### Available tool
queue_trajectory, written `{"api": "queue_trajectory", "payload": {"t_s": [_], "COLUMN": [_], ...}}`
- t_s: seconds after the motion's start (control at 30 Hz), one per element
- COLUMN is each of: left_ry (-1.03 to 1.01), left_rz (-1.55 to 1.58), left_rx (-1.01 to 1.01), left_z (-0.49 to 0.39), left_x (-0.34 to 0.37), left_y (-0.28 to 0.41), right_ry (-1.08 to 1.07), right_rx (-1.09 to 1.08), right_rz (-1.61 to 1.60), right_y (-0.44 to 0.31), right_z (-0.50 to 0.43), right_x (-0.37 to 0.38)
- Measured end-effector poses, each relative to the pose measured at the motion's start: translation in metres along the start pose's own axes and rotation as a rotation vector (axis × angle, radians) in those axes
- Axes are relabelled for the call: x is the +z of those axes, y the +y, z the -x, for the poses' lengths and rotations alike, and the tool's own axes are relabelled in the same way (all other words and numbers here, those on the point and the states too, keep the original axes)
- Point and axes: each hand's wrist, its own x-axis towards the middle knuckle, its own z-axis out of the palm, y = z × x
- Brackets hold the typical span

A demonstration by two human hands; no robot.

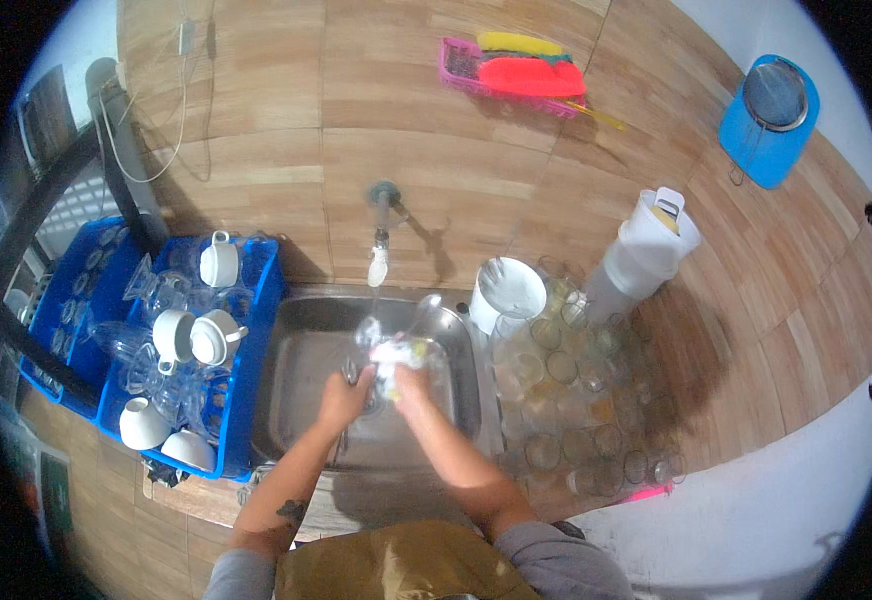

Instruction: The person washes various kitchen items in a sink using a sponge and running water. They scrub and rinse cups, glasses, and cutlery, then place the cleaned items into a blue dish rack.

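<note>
Over the stainless steel sink, my left hand grips metal cutlery, which looks like spoons; their exact number is blurred. My right hand, just beside it, is closed on a foamy sponge with white suds and bits of yellow-green. A spoon bowl shows above the suds; which hand holds it cannot be told. The wall tap, with a white nozzle, stands above the hands, and a thin stream seems to fall from it.
Blue crates at the left hold white cups and glassware. Right of the sink stand a white tub with cutlery, many drinking glasses and a tall white plastic container. A pink basket and a strainer hang on the wall.
</note>
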Motion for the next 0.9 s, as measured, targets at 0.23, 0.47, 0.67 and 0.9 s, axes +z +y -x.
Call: {"api": "queue_trajectory", "payload": {"t_s": [0.23, 0.47, 0.67, 0.9], "left_ry": [-0.189, -0.245, -0.188, -0.183], "left_rz": [0.351, 0.386, 0.146, 0.184], "left_rx": [0.020, 0.008, 0.050, 0.024], "left_z": [0.010, 0.013, 0.007, 0.015], "left_x": [-0.003, -0.029, -0.041, -0.039], "left_y": [0.009, 0.000, -0.027, -0.032], "right_ry": [0.103, -0.566, -0.959, -1.148], "right_rx": [0.001, 0.460, -0.256, -0.384], "right_rz": [-0.520, -0.086, 1.011, 1.000], "right_y": [-0.086, -0.067, -0.059, -0.099], "right_z": [-0.179, -0.032, -0.028, 0.000], "right_x": [-0.053, 0.017, 0.016, 0.033]}}
